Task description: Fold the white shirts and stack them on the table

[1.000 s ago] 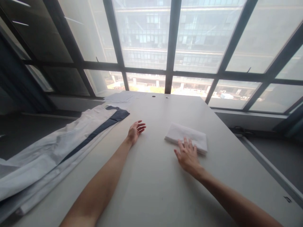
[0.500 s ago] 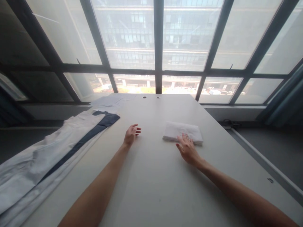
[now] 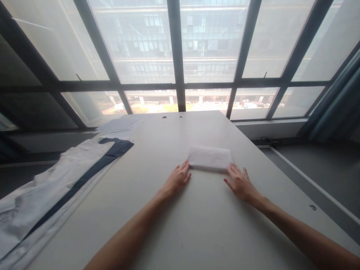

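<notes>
- The white cloth [image 3: 209,157] lies folded flat in layers on the table [image 3: 194,225], right of the middle, its long near edge facing the person.
- The left hand [image 3: 176,178] is at the cloth's near left corner, fingertips against it, the thumb apart from the fingers. It is spread fairly wide and has nothing closed in it.
- The right hand [image 3: 242,184] is at the near right corner, fingertips on the edge, the thumb pointing inward. Its grip is loose and wide too; it does not pinch the cloth.
- The step in hand looks like steadying or squaring the cloth from both ends; whether the fingers press or only rest, I cannot tell.
- From this hold, I judge that any shift of the cloth calls for light, even pressure at both corners, so that the layers do not slide or skew. Lifting would call for fingers under the edge.
- Along the left side lie rumpled white fabric [image 3: 45,191] and a dark strip [image 3: 116,148], well apart from both hands.
- Pale sheets [image 3: 116,125] lie at the far left, near the windows [image 3: 208,41].
- A curtain [image 3: 334,101] hangs at the far right.
</notes>
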The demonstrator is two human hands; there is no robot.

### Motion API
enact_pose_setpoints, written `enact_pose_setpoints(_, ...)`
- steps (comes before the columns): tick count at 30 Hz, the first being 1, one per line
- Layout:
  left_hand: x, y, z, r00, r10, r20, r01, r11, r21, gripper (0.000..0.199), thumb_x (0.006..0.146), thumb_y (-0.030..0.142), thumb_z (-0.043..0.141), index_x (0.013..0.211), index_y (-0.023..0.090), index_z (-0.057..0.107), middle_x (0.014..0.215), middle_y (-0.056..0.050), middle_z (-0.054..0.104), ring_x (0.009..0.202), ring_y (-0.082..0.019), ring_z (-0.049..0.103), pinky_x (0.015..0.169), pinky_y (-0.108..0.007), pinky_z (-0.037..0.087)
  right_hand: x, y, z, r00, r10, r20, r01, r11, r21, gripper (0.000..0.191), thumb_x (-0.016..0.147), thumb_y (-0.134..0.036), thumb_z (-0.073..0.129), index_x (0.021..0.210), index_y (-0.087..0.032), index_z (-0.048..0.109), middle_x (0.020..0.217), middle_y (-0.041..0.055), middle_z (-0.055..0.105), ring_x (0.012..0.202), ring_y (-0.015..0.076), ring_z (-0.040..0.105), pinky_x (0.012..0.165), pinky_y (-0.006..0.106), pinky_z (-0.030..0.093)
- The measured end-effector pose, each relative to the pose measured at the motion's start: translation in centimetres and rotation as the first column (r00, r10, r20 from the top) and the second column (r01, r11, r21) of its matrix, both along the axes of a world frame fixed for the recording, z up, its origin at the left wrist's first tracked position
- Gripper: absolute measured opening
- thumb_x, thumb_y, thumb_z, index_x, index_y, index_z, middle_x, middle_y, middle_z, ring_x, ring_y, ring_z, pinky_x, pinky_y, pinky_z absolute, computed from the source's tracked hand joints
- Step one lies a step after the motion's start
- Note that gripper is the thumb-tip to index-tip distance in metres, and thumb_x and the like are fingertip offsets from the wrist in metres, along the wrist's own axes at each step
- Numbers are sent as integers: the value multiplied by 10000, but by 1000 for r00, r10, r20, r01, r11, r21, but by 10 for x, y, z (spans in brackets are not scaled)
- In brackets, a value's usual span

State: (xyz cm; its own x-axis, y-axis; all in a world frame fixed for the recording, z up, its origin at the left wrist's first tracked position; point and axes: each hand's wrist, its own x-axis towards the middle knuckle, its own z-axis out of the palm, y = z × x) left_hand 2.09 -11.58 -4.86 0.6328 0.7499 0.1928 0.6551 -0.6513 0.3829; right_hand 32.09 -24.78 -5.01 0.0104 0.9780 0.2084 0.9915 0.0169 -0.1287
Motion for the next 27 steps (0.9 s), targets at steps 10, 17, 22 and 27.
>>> enact_pose_setpoints(10,-9,7,1,895,193,403,-199,980,-28,436,965,297,420,1336,146,590,1353,-134,633,1287,-262,570,1140,-445,416,-78,56,43,973,163,163,-169,985,23,254,945,-63,448,1047,-156,662,1068,126,654,986,241,597,846,320,467)
enact_pose_setpoints(17,-7,5,2,880,176,441,-164,984,-67,369,978,318,417,1234,168,636,1271,-113,673,1227,-260,601,1105,-440,437,-41,97,31,972,37,232,-55,996,72,256,986,-122,414,1017,-160,665,1053,134,663,984,243,584,828,323,443)
enact_pose_setpoints(22,-7,3,4,896,164,412,-147,986,-73,354,993,320,400,1209,168,637,1228,-102,684,1196,-254,607,1081,-447,444,3,142,30,968,-128,214,117,991,61,265,985,-160,425,1069,-150,676,1125,165,665,1045,264,587,866,346,443)
enact_pose_setpoints(27,-7,2,2,907,170,386,-150,985,-80,340,996,307,411,1219,180,633,1229,-97,684,1194,-252,604,1071,-445,448,28,193,28,966,-175,191,168,984,53,298,982,-177,419,1080,-145,698,1139,188,669,1071,289,593,887,370,439)
